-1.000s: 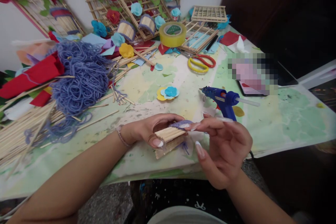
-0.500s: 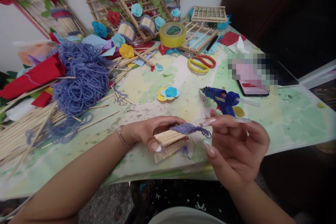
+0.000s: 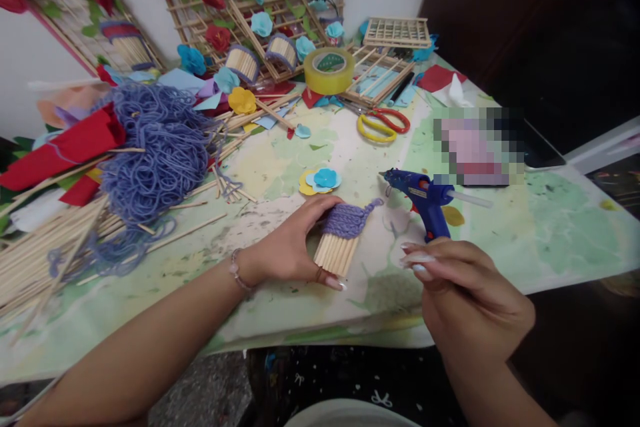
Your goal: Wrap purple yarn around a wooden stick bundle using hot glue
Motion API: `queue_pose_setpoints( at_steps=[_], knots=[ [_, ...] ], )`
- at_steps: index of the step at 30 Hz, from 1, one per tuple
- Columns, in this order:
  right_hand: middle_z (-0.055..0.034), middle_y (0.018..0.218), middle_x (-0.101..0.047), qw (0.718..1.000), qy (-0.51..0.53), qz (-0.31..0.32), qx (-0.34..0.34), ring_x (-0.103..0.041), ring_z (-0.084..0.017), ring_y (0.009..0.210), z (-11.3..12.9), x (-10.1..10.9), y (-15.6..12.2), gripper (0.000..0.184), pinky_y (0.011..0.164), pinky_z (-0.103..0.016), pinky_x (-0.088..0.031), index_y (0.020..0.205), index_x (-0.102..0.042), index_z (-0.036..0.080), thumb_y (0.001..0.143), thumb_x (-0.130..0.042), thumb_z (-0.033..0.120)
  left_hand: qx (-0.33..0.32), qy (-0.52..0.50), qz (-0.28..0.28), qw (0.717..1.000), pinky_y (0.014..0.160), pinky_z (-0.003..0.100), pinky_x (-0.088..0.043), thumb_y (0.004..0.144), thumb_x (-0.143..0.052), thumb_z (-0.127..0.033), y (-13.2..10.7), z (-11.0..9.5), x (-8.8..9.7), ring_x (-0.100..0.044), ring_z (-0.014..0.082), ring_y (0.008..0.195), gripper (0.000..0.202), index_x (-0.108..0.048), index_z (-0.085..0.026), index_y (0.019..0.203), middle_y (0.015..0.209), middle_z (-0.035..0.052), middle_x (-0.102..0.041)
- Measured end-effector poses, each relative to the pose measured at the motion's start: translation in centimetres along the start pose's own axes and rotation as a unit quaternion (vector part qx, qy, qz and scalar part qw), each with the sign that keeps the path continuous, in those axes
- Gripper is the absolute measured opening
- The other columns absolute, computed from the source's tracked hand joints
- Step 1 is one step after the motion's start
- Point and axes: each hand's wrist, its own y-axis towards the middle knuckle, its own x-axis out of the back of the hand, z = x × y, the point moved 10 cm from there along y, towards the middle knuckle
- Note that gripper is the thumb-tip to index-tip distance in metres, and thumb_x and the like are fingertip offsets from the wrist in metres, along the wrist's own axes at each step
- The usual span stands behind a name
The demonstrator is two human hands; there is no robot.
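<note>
My left hand (image 3: 287,248) grips a small bundle of wooden sticks (image 3: 336,253) from its left side and holds it flat on the table. Purple yarn (image 3: 347,219) is wound round the bundle's far end, and a short tail sticks out to the right. My right hand (image 3: 467,293) hovers over the table's near edge, right of the bundle and not touching it. Its fingers are pressed together, with nothing visible in them. A blue glue gun (image 3: 426,195) lies just beyond its fingertips.
A heap of purple yarn (image 3: 157,147) and long wooden sticks (image 3: 40,247) fill the left side. Also on the table: a felt flower (image 3: 321,179), scissors (image 3: 383,123), a tape roll (image 3: 329,70), a blurred phone (image 3: 475,147) and stick frames with flowers (image 3: 260,7) at the back.
My right hand has let go of the yarn tail and drawn back to the right. My left hand has turned the bundle and laid it on the table, yarn end away from me.
</note>
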Motion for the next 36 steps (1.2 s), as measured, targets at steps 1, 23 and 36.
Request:
queue_pose_setpoints(
  at_steps=[1, 23, 36],
  knots=[
    [0.0019, 0.091, -0.073, 1.0, 0.01, 0.008, 0.003, -0.07, -0.017, 0.083, 0.1, -0.2, -0.2, 0.042, 0.074, -0.033, -0.057, 0.098, -0.075, 0.03, 0.074, -0.066, -0.004, 0.006, 0.013, -0.007, 1.0, 0.116, 0.057, -0.023, 0.043, -0.089, -0.052, 0.0, 0.0, 0.1, -0.035, 0.039, 0.134, 0.114, -0.037, -0.025, 0.141, 0.142, 0.0149, -0.037],
    [0.0041, 0.064, -0.058, 0.997, 0.064, 0.018, -0.047, -0.057, -0.014, 0.067, -0.7, -1.6, -1.2, 0.046, 0.067, -0.031, -0.051, 0.122, -0.063, 0.028, 0.082, -0.062, 0.005, -0.063, 0.101, -0.006, 0.993, 0.105, 0.051, -0.039, 0.048, -0.086, -0.054, 0.6, -3.1, 0.2, -0.047, 0.0327, 0.118, 0.098, -0.042, -0.022, 0.129, 0.124, 0.0128, -0.048],
    [-0.0003, 0.085, -0.056, 0.954, 0.118, 0.122, -0.245, -0.054, -0.014, 0.075, -5.6, -6.0, -0.1, 0.041, 0.07, -0.03, -0.052, 0.123, -0.057, 0.026, 0.084, -0.065, 0.035, -0.141, 0.132, -0.01, 0.981, 0.1, 0.046, -0.041, 0.055, -0.082, -0.053, 0.1, -4.9, -0.3, -0.049, 0.0308, 0.113, 0.092, -0.038, -0.025, 0.131, 0.122, 0.0111, -0.05]
  ],
)
